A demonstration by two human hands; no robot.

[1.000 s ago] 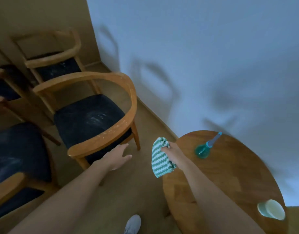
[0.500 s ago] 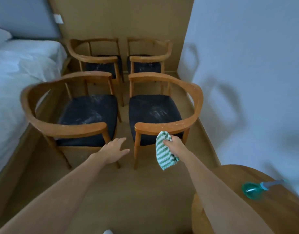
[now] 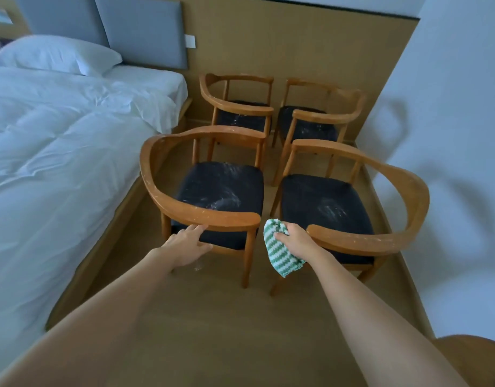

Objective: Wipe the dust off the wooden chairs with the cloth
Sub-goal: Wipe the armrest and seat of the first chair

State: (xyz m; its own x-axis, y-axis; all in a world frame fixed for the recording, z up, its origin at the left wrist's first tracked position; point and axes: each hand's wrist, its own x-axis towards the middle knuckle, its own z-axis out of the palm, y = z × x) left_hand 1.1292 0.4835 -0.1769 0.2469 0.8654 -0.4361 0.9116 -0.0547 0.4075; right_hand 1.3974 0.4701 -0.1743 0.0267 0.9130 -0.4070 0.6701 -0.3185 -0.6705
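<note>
Several wooden armchairs with dusty black seats stand in two rows. The near left chair (image 3: pixel 185 208) has its curved armrest just ahead of my left hand (image 3: pixel 185 244), whose straight fingers reach up under that armrest; contact is unclear. The near right chair (image 3: pixel 394 185) stands beside it. My right hand (image 3: pixel 295 240) grips a green-and-white striped cloth (image 3: pixel 280 251), which hangs down in the gap between the two near chairs, close to the right chair's armrest end. Two more chairs, the far left chair (image 3: pixel 235 104) and the far right chair (image 3: pixel 324 115), stand against the wooden wall.
A bed with white bedding (image 3: pixel 59 152) runs along the left, close to the near left chair. A white wall (image 3: pixel 450 135) borders the chairs on the right. The edge of a round wooden table (image 3: pixel 475 356) shows at the bottom right. Wooden floor (image 3: pixel 213 317) lies before me.
The view swung left from the round table to face the chairs and bed. Both hands came closer to the near chairs; the left hand reached the left chair's armrest. The cloth stayed in my right hand.
</note>
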